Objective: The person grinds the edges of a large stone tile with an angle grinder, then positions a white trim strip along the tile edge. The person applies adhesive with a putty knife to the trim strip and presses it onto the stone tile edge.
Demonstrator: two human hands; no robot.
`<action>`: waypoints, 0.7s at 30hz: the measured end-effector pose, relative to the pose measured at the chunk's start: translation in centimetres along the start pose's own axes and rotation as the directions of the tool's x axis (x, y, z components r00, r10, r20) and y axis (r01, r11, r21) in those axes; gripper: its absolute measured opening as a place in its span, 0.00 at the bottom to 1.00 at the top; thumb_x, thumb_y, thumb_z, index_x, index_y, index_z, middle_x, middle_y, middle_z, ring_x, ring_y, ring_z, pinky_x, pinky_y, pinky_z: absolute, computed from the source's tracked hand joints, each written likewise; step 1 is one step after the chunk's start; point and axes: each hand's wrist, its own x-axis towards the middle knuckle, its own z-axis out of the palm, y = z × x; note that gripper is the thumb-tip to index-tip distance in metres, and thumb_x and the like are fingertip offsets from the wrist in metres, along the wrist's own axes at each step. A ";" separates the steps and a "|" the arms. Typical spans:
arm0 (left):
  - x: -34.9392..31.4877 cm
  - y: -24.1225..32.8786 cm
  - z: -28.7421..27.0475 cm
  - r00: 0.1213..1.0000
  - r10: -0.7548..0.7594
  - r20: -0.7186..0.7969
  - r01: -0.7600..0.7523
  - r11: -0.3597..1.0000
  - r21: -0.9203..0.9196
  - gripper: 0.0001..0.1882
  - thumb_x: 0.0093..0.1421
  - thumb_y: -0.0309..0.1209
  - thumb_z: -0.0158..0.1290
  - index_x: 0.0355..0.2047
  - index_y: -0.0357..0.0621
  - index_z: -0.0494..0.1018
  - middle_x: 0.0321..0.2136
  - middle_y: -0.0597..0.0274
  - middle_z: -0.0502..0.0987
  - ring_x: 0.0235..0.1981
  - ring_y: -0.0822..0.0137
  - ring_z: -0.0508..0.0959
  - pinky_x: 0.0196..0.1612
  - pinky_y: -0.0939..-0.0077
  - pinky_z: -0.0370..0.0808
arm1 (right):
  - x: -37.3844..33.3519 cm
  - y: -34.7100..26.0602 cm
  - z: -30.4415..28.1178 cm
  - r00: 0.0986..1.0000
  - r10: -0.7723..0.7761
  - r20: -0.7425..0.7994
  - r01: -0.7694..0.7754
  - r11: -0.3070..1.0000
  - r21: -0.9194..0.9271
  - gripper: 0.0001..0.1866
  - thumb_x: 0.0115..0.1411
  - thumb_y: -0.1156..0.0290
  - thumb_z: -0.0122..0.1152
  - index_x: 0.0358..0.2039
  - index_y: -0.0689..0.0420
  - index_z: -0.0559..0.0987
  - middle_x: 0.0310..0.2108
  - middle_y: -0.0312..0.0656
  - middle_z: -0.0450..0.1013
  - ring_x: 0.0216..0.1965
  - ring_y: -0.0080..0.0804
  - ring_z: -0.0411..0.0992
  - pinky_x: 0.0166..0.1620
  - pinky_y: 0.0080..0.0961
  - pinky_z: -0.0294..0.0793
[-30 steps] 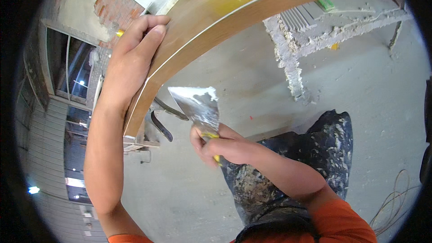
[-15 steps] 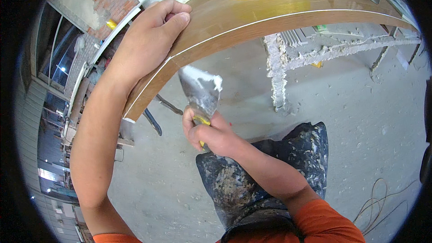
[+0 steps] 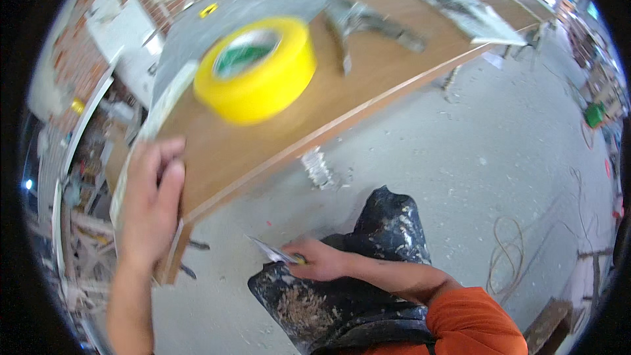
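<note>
My left hand (image 3: pixel 152 190) is at the near left corner of a brown wood-grain board (image 3: pixel 243 151), fingers curled against it and the thumb beside them. What lies under the palm is hidden. Lower down, over my lap, my right hand (image 3: pixel 317 260) is closed round a putty knife (image 3: pixel 268 250) with a yellow-and-black handle, its blade pointing left, apart from the board. A large roll of yellow tape (image 3: pixel 263 85) lies flat on the board. Behind it to the right is a blurred, dirty metal tool (image 3: pixel 374 23), its kind unclear.
A plastic packet (image 3: pixel 470 13) lies on the board's far right. Beneath the front edge stands a white-crusted support (image 3: pixel 317 167). A cord (image 3: pixel 506 250) lies coiled on the grey floor at right. Shelving and clutter (image 3: pixel 85 223) line the left side.
My view has swung up and right, bringing more of the board, the tape roll and the tool into sight. The putty knife is turned edge-on and further from the board; the left hand stays at the corner.
</note>
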 end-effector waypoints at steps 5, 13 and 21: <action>-0.8 -4.5 3.1 0.993 -0.078 0.087 0.079 0.997 -0.006 0.14 0.67 0.30 0.49 0.49 0.36 0.74 0.41 0.47 0.71 0.47 0.49 0.71 0.56 0.56 0.67 | -7.4 -0.6 -3.4 0.801 0.570 -0.183 -0.547 0.821 0.165 0.17 0.63 0.63 0.62 0.45 0.63 0.77 0.27 0.47 0.74 0.30 0.34 0.74 0.36 0.39 0.72; 1.5 -0.4 4.3 0.988 -0.145 0.058 0.150 0.985 -0.082 0.14 0.70 0.35 0.52 0.49 0.38 0.76 0.47 0.50 0.76 0.51 0.53 0.74 0.58 0.57 0.68 | -17.5 -17.0 -9.8 0.180 0.794 -0.580 -0.185 0.606 0.773 0.09 0.63 0.74 0.66 0.38 0.60 0.73 0.22 0.39 0.72 0.18 0.28 0.72 0.21 0.27 0.72; 12.4 24.6 19.7 0.430 0.119 0.895 0.732 -0.626 -0.268 0.22 0.70 0.37 0.53 0.60 0.38 0.67 0.54 0.50 0.74 0.56 0.51 0.75 0.58 0.47 0.73 | -23.0 -38.2 -17.4 0.070 0.618 -0.783 0.049 0.782 0.622 0.08 0.70 0.66 0.58 0.43 0.56 0.72 0.24 0.39 0.72 0.19 0.27 0.70 0.21 0.26 0.69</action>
